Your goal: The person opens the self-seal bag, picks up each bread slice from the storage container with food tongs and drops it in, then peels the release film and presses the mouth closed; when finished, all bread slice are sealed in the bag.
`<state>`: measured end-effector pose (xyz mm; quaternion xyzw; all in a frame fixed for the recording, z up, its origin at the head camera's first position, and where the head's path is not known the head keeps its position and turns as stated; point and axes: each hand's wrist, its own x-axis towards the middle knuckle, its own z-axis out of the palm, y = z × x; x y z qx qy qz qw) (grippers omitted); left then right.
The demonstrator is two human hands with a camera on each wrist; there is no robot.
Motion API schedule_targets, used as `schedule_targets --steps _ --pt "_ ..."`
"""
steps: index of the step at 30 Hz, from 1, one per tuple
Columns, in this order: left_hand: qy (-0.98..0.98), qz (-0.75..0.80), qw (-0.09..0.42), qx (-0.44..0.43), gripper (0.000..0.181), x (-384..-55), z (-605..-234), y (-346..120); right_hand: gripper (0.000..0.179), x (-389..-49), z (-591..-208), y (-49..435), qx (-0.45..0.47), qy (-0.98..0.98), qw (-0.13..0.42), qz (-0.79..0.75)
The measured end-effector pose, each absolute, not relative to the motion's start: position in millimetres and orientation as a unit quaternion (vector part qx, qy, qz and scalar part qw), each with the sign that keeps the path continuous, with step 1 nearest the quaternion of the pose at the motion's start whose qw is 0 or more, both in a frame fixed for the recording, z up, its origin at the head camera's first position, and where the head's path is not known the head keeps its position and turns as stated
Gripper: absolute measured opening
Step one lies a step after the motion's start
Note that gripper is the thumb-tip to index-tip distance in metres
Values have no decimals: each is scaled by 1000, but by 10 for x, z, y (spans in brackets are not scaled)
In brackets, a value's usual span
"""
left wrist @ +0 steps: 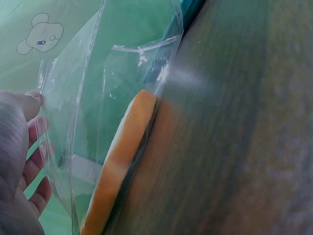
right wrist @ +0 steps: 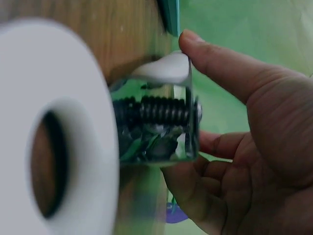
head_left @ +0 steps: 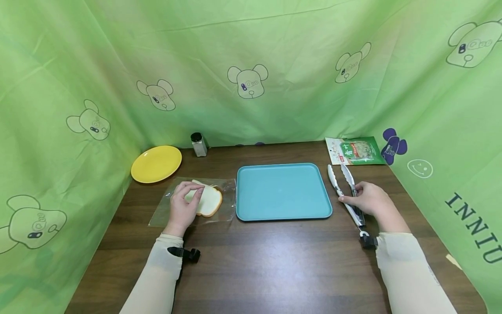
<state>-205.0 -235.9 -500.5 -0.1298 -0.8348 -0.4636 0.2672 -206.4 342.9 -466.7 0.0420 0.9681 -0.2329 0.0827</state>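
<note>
Holding the film of the clear bag point(head_left: 162, 214) in a pinch, the left hand point(head_left: 185, 206) is to the left of the blue tray point(head_left: 284, 192). The bread point(head_left: 210, 203) lies in this bag, also left of the tray, and the bag's right end comes just beside the tray's edge. The right hand point(head_left: 370, 200), to the right of the tray, grips the tongs point(head_left: 351, 211), with the thumb on one arm and fingers at the other; the two arms stand apart. Whether the tongs rest fully on the table point(head_left: 274, 270), one cannot tell surely.

For doing this step well, the left hand should probably lift only the film and not press the bread, because it seems soft and easy to dent. Pulling gently, away from the tray, would likely keep the bag from dragging against it. For the right hand, an even hold on both arms seems wiser, since the spring point(right wrist: 164, 110) may push them apart. Whether the bag's mouth is open, the pictures do not show clearly.
</note>
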Motion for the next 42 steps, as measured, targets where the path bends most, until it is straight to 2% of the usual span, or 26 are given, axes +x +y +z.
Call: schedule_targets --steps 18,35,42 --pt "-838 -460 265 -129 8 -2045 -4994 -2355 97 -2028 -4621 3559 38 934 143 -327" --pt "-836 -463 266 -129 7 -2048 -4996 -2358 90 -2007 -4585 3560 32 932 138 -334" --pt "-836 -464 264 -126 8 -2040 -4983 -2350 85 -1992 -4544 3568 25 939 112 -325"
